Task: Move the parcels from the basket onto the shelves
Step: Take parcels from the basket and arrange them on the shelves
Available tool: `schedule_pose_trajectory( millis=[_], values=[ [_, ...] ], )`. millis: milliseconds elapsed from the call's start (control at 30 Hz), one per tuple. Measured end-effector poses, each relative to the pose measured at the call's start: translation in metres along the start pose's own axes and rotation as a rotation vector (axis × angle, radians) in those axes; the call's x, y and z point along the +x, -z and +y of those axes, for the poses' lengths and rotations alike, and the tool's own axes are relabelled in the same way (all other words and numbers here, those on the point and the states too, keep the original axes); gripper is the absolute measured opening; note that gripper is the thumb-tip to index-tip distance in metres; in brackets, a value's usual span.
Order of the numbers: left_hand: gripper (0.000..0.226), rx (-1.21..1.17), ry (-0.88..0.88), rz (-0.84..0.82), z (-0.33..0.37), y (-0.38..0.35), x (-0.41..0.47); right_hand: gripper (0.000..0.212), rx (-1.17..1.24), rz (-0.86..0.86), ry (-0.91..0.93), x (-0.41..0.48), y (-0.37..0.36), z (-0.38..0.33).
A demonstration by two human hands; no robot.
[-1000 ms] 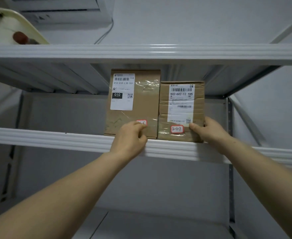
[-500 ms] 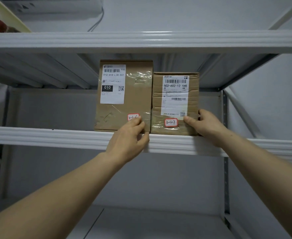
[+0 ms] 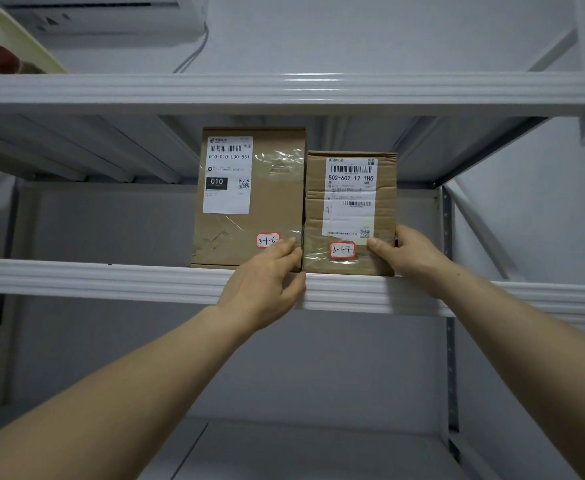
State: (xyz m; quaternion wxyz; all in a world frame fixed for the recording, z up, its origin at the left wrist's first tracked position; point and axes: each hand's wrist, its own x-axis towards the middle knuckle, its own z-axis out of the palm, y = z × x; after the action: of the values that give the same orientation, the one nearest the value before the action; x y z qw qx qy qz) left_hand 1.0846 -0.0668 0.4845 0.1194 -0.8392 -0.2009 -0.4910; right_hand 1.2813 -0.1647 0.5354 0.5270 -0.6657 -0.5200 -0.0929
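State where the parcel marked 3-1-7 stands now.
Head view: the 3-1-7 parcel stands right of centre on the middle shelf, right of the taller parcel, held by the right hand.

on a shelf [image 3: 111,278], left hand [image 3: 267,282] touches taller parcel [image 3: 273,202]; right hand [image 3: 414,258] grips shorter parcel [image 3: 350,216].

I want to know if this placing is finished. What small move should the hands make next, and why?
Probably release and draw both hands back. The smaller brown cardboard parcel marked 3-1-7 stands upright on the white metal shelf, close beside the taller brown cardboard parcel marked 3-1-6. The right hand holds the smaller one's right edge; the left hand touches the taller parcel's front.
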Motion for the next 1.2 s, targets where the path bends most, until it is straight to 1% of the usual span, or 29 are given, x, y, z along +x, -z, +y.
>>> schedule_pose_trajectory(
  millis=[133, 400, 500, 533, 567, 633, 667, 700, 767, 833, 933, 1000, 1100, 1200],
  values=[
    [0.040, -0.026, -0.025, 0.006, 0.006, 0.000, 0.003, 0.039, -0.064, -0.004, 0.001, 0.001, -0.001, 0.000],
    [0.042, 0.019, -0.020, -0.032, 0.004, -0.008, 0.004, 0.045, -0.117, -0.035, -0.029, 0.003, -0.001, 0.001],
    [0.042, 0.033, -0.013, -0.041, 0.003, -0.007, 0.003, 0.055, -0.063, -0.056, -0.067, 0.003, -0.003, 0.000],
    [0.042, 0.040, -0.010, -0.041, 0.003, -0.006, 0.002, 0.060, -0.034, -0.041, -0.082, 0.002, -0.004, -0.001],
    [0.042, 0.044, -0.003, -0.034, 0.002, -0.004, 0.001, 0.065, -0.018, 0.013, -0.085, 0.002, -0.007, 0.000],
    [0.041, 0.055, 0.022, -0.022, 0.000, 0.003, -0.004, 0.069, -0.029, 0.235, 0.004, -0.006, -0.014, -0.001],
    [0.041, 0.068, 0.033, -0.010, -0.002, 0.007, -0.007, 0.066, -0.041, 0.349, 0.108, -0.013, -0.019, -0.002],
    [0.042, 0.084, 0.038, 0.014, -0.005, 0.012, -0.012, 0.062, -0.046, 0.424, 0.230, -0.020, -0.027, -0.004],
    [0.041, 0.098, 0.061, 0.064, -0.014, 0.022, -0.023, 0.054, -0.043, 0.446, 0.450, -0.034, -0.050, -0.013],
    [0.039, 0.137, 0.104, 0.095, -0.026, 0.035, -0.039, 0.050, -0.024, 0.369, 0.629, -0.046, -0.082, -0.024],
    [0.043, 0.240, 0.199, 0.076, -0.050, 0.058, -0.080, 0.048, 0.062, 0.135, 0.778, -0.076, -0.137, -0.050],
    [0.047, 0.306, 0.284, 0.052, -0.067, 0.077, -0.120, 0.048, 0.120, -0.053, 0.798, -0.104, -0.177, -0.063],
    [0.054, 0.419, 0.489, -0.047, -0.092, 0.103, -0.194, 0.050, 0.204, -0.329, 0.785, -0.151, -0.242, -0.076],
    [0.061, 0.478, 0.725, -0.133, -0.108, 0.130, -0.272, 0.054, 0.256, -0.575, 0.700, -0.209, -0.302, -0.090]
  ],
)
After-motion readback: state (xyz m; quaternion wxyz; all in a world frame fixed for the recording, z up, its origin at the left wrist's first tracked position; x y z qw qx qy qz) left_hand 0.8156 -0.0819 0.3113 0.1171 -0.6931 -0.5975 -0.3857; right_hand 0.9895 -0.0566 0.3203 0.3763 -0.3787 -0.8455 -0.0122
